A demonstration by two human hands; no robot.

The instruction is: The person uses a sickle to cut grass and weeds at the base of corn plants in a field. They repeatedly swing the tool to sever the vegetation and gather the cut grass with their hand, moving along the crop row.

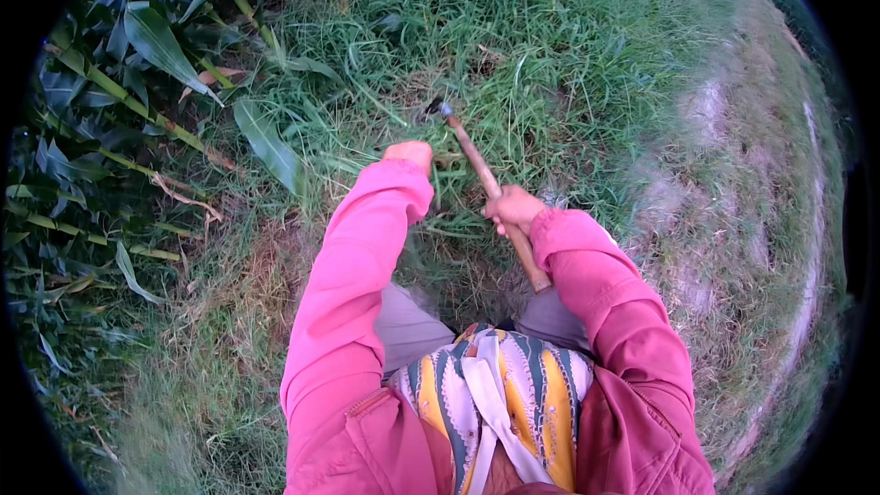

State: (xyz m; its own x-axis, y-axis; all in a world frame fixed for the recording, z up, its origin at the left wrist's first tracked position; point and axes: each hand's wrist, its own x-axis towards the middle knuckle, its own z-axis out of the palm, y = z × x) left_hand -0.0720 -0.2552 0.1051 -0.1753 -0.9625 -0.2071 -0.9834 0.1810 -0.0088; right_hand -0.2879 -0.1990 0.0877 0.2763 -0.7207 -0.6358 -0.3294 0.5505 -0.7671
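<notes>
My right hand is wrapped around the wooden handle of a hand tool. Its dark metal head lies among the grass at the handle's far end, so the blade's shape is partly hidden. To the left of the tool, my left hand is closed like a fist around green grass. Its fingers face away from me, and the gripped part is hidden. Long blades spread out on both sides of that fist. The handle's butt end hangs just above my right knee.
Leaning maize stalks with broad leaves crowd the left side. Dense tall grass stands ahead. Dry cut-looking grass lies at the left, and a pale dirt path runs along the right.
</notes>
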